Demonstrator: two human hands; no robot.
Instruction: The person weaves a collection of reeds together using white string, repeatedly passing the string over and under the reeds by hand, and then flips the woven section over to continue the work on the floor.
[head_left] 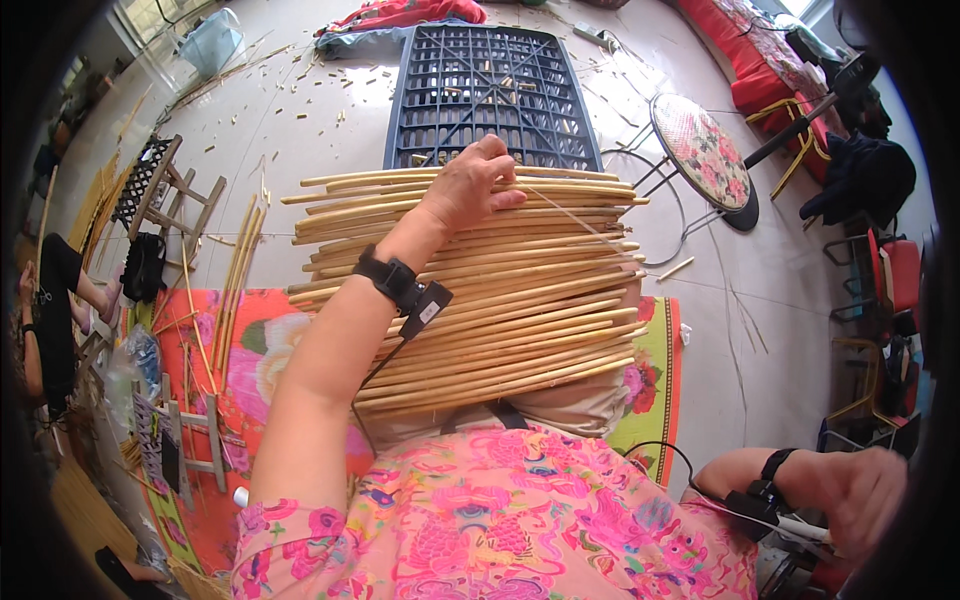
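Note:
A mat of many slim tan sticks (500,310), laid side by side, spreads across my lap. Over its far edge, my left hand (472,188) is closed, thumb and fingers pinched at the outermost sticks. From that pinch a thin pale cord (580,222) slants across the sticks toward the right. Far off to the right, apart from the mat, my right hand (862,503) is raised beside my body. Its fingers look curled but are blurred, and what they hold, if anything, does not show.
Beyond the mat lies a dark plastic crate (403,110) with short stick offcuts on it. A flowered round stool (705,150) stands at right. Loose long sticks (236,285) and a small wooden stool (190,200) are at left. Another person's arm (32,350) shows at the far left.

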